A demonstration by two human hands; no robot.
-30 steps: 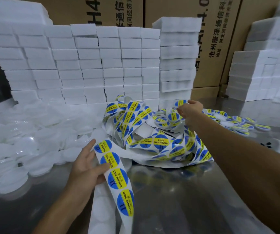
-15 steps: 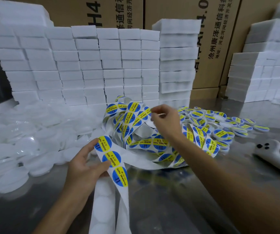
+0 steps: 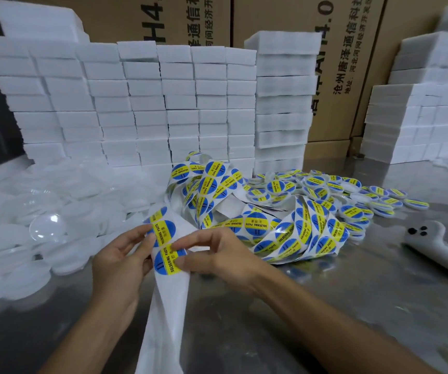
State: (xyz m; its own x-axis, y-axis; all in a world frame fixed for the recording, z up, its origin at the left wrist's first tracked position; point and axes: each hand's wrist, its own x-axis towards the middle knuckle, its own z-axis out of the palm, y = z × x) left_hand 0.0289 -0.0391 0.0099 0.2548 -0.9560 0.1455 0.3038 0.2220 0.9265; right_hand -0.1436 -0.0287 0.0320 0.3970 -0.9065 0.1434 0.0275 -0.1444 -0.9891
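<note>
Since your left hand has its fingers curled round the backing strip and your right hand pinches the edge of the lowest blue-and-yellow sticker between thumb and forefinger, just above the worktop right in front of you, I'd say the peel is the risky bit. Yank it and the sticker could crease or fold onto itself. That strip also runs back into the tangled heap, so a tug might snag.
</note>
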